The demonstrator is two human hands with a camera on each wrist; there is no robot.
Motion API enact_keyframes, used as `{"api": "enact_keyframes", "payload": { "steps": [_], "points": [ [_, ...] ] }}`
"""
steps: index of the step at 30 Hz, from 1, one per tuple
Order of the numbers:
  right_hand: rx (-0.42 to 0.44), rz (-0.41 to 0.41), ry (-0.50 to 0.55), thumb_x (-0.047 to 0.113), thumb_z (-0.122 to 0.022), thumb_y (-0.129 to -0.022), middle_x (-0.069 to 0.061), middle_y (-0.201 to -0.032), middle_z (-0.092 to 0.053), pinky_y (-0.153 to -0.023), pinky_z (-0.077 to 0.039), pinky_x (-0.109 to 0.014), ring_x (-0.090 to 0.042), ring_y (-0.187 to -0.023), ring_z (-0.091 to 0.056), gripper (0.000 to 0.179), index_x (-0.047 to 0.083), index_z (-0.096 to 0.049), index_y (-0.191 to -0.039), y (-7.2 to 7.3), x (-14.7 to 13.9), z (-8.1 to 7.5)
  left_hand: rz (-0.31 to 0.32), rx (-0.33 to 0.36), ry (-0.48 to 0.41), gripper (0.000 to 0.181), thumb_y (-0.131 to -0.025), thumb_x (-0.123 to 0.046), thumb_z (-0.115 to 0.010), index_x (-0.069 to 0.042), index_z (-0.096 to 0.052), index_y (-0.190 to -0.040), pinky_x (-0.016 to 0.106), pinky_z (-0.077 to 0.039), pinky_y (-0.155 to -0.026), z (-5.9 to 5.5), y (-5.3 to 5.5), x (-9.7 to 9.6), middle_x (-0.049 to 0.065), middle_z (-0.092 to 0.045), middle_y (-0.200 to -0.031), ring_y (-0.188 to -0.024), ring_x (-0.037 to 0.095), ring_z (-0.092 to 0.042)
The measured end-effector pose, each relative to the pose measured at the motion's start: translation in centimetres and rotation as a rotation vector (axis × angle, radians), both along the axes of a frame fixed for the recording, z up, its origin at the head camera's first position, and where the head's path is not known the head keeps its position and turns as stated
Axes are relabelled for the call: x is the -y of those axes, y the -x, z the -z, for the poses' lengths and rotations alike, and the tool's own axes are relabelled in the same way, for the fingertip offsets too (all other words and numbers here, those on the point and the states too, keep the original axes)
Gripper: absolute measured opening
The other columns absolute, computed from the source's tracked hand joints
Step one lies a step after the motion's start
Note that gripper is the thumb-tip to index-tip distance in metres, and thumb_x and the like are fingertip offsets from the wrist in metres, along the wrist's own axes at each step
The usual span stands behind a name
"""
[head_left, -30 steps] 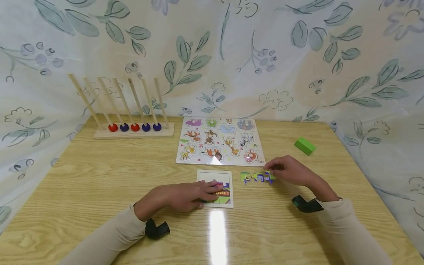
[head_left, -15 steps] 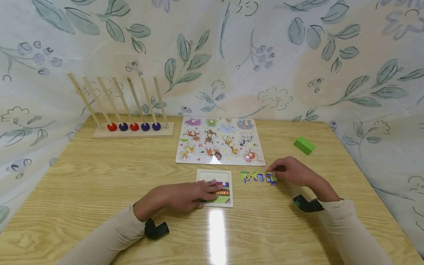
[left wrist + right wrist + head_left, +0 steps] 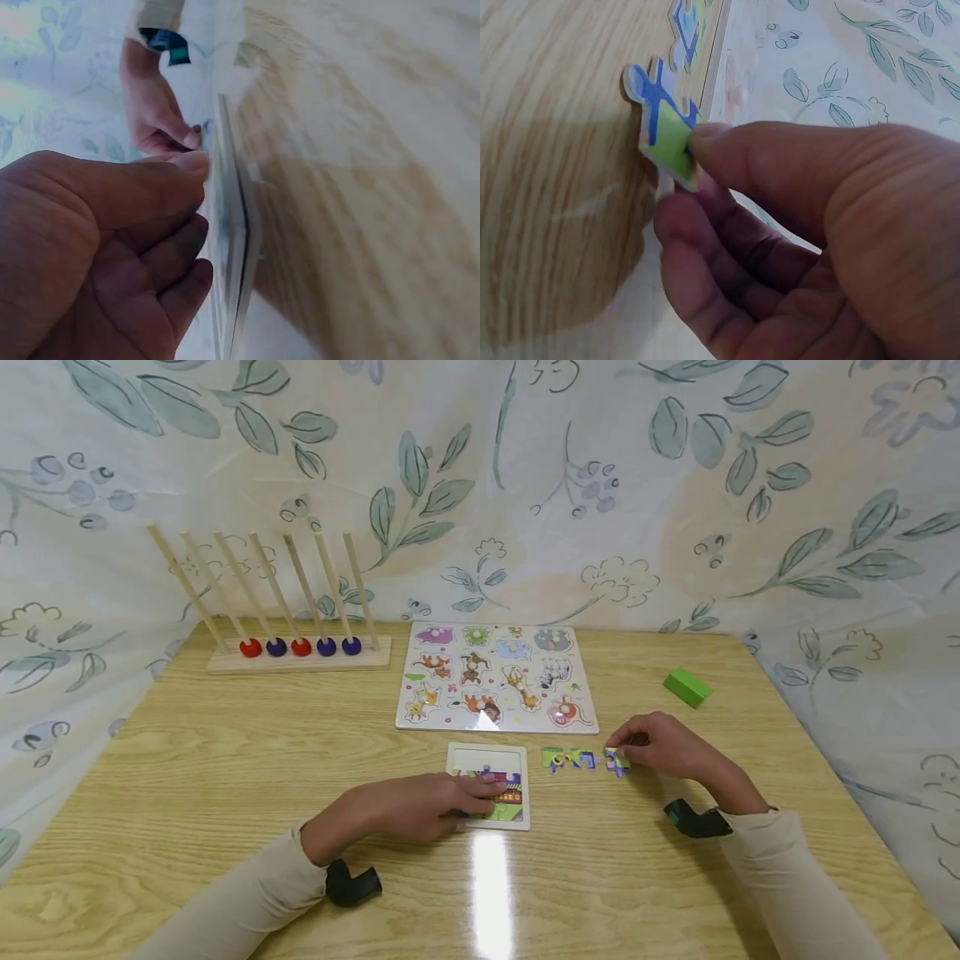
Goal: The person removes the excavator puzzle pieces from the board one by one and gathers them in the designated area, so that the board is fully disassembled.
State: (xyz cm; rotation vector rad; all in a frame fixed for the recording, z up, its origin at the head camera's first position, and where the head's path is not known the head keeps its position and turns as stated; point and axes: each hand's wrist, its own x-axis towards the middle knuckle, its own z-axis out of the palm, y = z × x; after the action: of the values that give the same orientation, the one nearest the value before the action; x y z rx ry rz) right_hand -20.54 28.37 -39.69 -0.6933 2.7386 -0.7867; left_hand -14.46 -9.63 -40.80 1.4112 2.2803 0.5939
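Pinching in the right hand (image 3: 670,748) a thin, squarish green-and-blue jigsaw piece (image 3: 671,139), knob bodyward, notch leftward! Left of that hand, two thin green-and-purple pieces (image 3: 583,758); farther left, resting the outstretched left hand (image 3: 420,806) on a square white-framed puzzle tray (image 3: 487,758).

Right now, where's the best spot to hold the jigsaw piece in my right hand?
Pinch the jigsaw piece by its green end, coming from the right, where your right hand holds it. That end has a straight edge and the piece is thin, so thumb and finger should fit over its two faces. The rounded knob, away from that end, should stay uncovered.
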Motion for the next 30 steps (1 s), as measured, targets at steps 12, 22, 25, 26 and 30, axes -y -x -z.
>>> {"api": "enact_keyframes", "payload": {
  "steps": [12, 22, 25, 26, 30],
  "points": [
    [-0.062, 0.022, -0.001, 0.001, -0.066, -0.091, -0.005, -0.095, -0.07, -0.065, -0.048, -0.029, -0.015, -0.075, -0.054, 0.013, 0.001, -0.074, -0.101, -0.5, 2.0, -1.0, -0.153, -0.071, -0.017, 0.043, -0.098, -0.003, -0.052, 0.0, -0.05, -0.141, 0.04, -0.026, -0.113, -1.1, 0.4, 1.2, 0.012, -0.029, -0.156, -0.144, 0.025, -0.022],
    [-0.033, -0.044, 0.067, 0.002, -0.066, -0.09, -0.004, -0.095, -0.071, -0.06, -0.047, -0.025, -0.013, -0.071, -0.053, 0.014, 0.0, -0.074, -0.102, -1.0, 4.6, -1.2, -0.193, -0.046, 0.024, 0.056, -0.094, -0.018, -0.066, -0.01, -0.046, -0.146, 0.047, -0.021, -0.115, -0.5, 0.3, 2.1, 0.018, -0.013, -0.159, -0.146, 0.032, -0.01],
    [-0.009, -0.057, 0.086, -0.001, -0.065, -0.09, -0.004, -0.093, -0.07, -0.057, -0.045, -0.024, -0.013, -0.069, -0.052, 0.014, 0.0, -0.074, -0.101, -1.1, 5.5, -1.2, -0.187, -0.04, 0.049, 0.054, -0.095, -0.02, -0.066, -0.013, -0.048, -0.145, 0.048, -0.02, -0.115, -0.4, 0.3, 2.2, 0.019, -0.013, -0.159, -0.147, 0.032, -0.009],
    [0.0, -0.06, 0.093, -0.002, -0.064, -0.09, -0.004, -0.093, -0.07, -0.056, -0.045, -0.024, -0.013, -0.069, -0.052, 0.014, -0.001, -0.074, -0.101, -1.2, 5.7, -1.2, -0.184, -0.039, 0.061, 0.053, -0.095, -0.02, -0.065, -0.014, -0.048, -0.145, 0.047, -0.019, -0.115, -0.4, 0.3, 2.2, 0.018, -0.013, -0.16, -0.147, 0.031, -0.009],
    [0.045, -0.075, 0.12, -0.003, -0.062, -0.09, -0.005, -0.089, -0.069, -0.056, -0.046, -0.024, -0.013, -0.067, -0.054, 0.015, -0.001, -0.073, -0.1, -1.2, 6.7, -1.0, -0.167, -0.033, 0.085, 0.05, -0.096, -0.021, -0.063, -0.015, -0.05, -0.144, 0.048, -0.019, -0.115, -0.4, 0.3, 2.2, 0.018, -0.013, -0.16, -0.146, 0.031, -0.009]
  ]
}}
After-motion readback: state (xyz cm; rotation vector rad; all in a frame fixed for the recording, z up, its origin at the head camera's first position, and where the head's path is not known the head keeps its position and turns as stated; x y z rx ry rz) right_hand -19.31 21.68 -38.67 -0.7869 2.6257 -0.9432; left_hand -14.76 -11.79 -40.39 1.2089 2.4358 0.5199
